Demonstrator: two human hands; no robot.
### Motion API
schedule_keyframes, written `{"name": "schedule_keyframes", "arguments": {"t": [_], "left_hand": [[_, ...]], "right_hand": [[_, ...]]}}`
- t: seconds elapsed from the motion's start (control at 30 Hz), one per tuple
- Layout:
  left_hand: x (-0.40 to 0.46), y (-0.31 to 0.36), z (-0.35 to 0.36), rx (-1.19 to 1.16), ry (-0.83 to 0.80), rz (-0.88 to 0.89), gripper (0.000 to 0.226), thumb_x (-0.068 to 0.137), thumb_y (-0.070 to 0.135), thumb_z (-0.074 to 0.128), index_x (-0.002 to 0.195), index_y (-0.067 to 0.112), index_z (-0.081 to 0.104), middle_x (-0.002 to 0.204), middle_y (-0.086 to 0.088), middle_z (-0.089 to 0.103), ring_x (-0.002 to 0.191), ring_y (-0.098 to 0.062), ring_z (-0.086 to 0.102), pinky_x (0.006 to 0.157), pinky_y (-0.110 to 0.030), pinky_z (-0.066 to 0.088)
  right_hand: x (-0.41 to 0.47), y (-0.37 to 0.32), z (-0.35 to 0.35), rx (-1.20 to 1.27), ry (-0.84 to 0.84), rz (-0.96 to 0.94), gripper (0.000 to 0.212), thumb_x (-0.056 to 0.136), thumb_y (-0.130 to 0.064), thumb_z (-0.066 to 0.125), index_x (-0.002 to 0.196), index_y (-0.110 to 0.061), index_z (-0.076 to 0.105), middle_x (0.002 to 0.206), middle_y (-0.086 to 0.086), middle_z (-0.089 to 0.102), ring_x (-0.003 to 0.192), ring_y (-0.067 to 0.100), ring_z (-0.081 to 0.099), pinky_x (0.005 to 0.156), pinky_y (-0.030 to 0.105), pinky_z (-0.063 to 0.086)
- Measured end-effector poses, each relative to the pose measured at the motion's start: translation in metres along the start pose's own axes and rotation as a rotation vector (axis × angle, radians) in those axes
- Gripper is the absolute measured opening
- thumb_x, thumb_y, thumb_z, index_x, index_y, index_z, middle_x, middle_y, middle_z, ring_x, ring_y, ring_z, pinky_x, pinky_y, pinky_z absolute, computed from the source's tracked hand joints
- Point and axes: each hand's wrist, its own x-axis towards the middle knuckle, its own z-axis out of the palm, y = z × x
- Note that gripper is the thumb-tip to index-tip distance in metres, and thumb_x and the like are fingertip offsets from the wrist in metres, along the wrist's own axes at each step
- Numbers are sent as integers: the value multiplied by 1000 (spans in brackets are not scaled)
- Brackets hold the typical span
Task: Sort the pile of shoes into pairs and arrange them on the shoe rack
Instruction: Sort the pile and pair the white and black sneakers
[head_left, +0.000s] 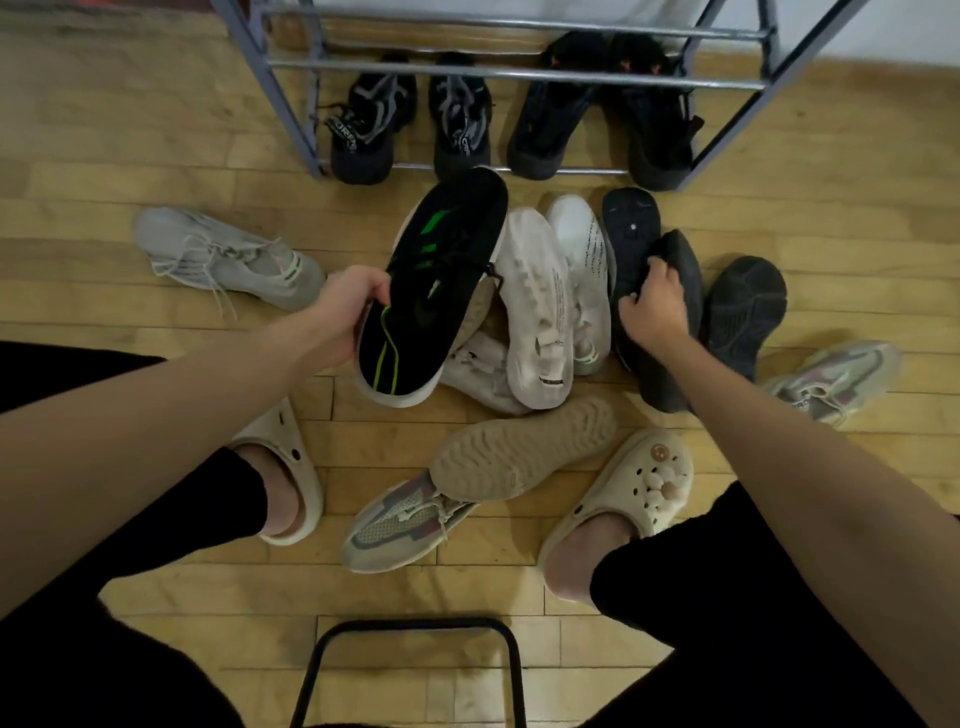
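My left hand (347, 306) grips a black sneaker with green stripes (431, 291) and holds it tilted above the pile. My right hand (652, 306) closes on a dark grey shoe (675, 332) lying sole-up at the pile's right. Beside them lie white sneakers (540, 301), soles up. A black sole (631, 228) shows behind my right hand. The grey metal shoe rack (519, 73) stands at the top, with two dark pairs (410, 119) (602, 114) on its bottom tier.
A grey sneaker (228, 257) lies alone at the left. Another dark shoe (743, 312) and a beige-pink sneaker (836, 382) lie at the right. A beige-pink sneaker (400, 519) and a tan sole (524, 449) lie near my feet in cream clogs (634, 483). A black stool frame (410, 665) is below.
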Motion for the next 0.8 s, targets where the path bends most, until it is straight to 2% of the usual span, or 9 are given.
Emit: {"name": "schedule_keyframes", "arguments": {"t": [0.1,0.2,0.27,0.37,0.43,0.53,0.7,0.8], "left_hand": [[8,3,16,11,-11,-25,20,55,8,48,66,16,33,72,-1,41,65,-16,49,57,-26,44],[21,3,21,14,-51,-34,46,42,13,55,86,14,44,81,-7,41,75,-23,49,60,-29,43],[31,2,25,16,-91,-30,52,42,14,55,92,15,45,75,-6,39,69,-22,46,57,-28,41],[42,3,30,13,-97,-49,35,52,8,46,86,15,44,64,0,40,57,-16,46,50,-23,40],[47,5,32,13,-103,-63,35,54,6,42,88,14,45,63,1,41,55,-15,46,50,-22,41],[46,8,33,-3,-139,-58,19,68,-1,33,76,9,47,59,2,44,52,-13,49,49,-19,43],[36,6,30,-40,-104,-9,25,71,-4,30,67,12,48,62,1,44,55,-14,48,52,-22,43],[27,4,25,-48,-45,-8,24,67,-3,34,63,12,51,63,0,45,58,-15,49,56,-24,44]], "right_hand": [[47,-9,-9,-26,-43,-12,62,93,-11,50,147,0,23,146,25,33,135,40,33,110,45,32],[89,-18,-6,-66,-62,-8,65,94,-17,51,148,3,20,148,26,30,137,41,31,111,45,29],[109,-22,-2,-122,-114,28,79,93,-28,57,150,1,11,151,27,23,140,43,25,114,49,26],[126,-20,7,-240,-151,81,100,85,-38,67,152,-3,1,154,31,12,143,45,15,117,50,16],[129,-19,10,-281,-108,87,109,79,-42,73,152,-4,1,153,32,16,142,44,18,116,50,17],[127,-18,6,-276,-26,78,116,71,-45,80,151,-5,6,148,28,26,138,44,27,112,50,24],[97,-30,-9,-257,117,14,125,64,-46,82,153,-12,1,144,29,29,132,46,31,110,50,26],[67,-45,-20,-303,160,-69,129,63,-48,82,152,-26,-8,142,34,28,128,49,34,107,53,28]]}}
